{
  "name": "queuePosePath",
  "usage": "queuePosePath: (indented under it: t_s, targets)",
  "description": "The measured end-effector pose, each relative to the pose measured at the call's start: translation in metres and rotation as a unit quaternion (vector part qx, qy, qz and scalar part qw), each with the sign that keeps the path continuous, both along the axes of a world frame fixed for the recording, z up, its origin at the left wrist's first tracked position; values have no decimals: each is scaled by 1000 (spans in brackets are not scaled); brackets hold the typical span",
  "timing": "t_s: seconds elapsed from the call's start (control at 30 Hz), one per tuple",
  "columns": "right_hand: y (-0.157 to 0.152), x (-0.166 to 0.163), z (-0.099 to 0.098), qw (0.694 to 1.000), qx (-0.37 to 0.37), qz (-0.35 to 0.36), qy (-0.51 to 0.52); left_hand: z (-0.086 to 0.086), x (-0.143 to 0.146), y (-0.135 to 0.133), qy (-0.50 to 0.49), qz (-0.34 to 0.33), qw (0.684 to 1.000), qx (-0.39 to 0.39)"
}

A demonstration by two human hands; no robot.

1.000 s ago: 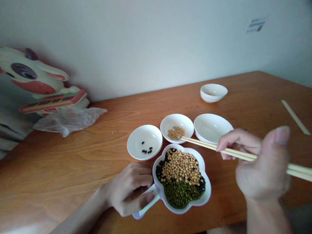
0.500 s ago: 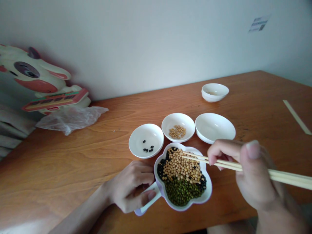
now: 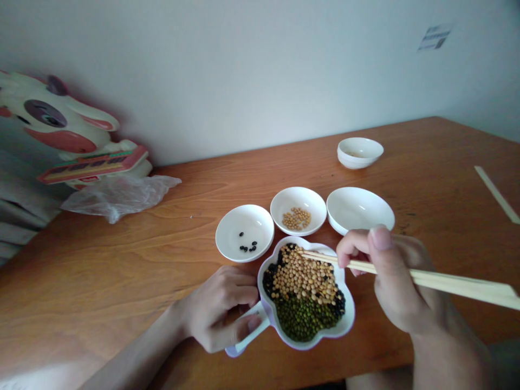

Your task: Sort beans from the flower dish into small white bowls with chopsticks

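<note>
My left hand [image 3: 225, 309] is closed on the handle of a white and lilac flower-shaped scoop [image 3: 348, 319]. Inside lie pale soybeans [image 3: 303, 276], green mung beans [image 3: 303, 318] and black beans [image 3: 339, 304]. A pair of wooden chopsticks [image 3: 439, 280] is gripped in my right hand [image 3: 396, 281], their tips close together among the soybeans near the scoop's far side. Whether a bean is pinched between the tips I cannot tell. Just beyond the scoop stand a white bowl [image 3: 227, 238] with several black beans and another white bowl [image 3: 298, 196] with soybeans.
A third white bowl [image 3: 357, 208] stands right of these two. Farther back is a white bowl [image 3: 359, 157] with a little something in it. A pale strip [image 3: 498, 195] lies far right. A cow toy with keyboard [image 3: 97, 157] and a clear plastic bag [image 3: 122, 197] are at left.
My right hand has moved left and the chopstick tips have come together, a little farther left among the soybeans. My left hand stays on the scoop's handle.
</note>
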State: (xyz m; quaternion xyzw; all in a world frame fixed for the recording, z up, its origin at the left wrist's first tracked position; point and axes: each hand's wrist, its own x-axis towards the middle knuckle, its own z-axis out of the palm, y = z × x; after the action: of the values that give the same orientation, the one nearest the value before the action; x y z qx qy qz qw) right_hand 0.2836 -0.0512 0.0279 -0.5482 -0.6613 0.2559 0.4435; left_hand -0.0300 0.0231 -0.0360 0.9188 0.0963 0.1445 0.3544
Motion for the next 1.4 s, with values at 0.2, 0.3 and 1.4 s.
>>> queuePosePath:
  t_s: [0.2,0.3,1.4]
  targets:
    - [1,-2,-1,1000,-14,9,10,1,-1,-1,6,-1,1000,2]
    - [1,-2,-2,1000,-5,13,8,1,-1,0,3,-1,1000,2]
    - [11,-13,-4,999,27,38,8,0,-1,0,0,-1,1000,4]
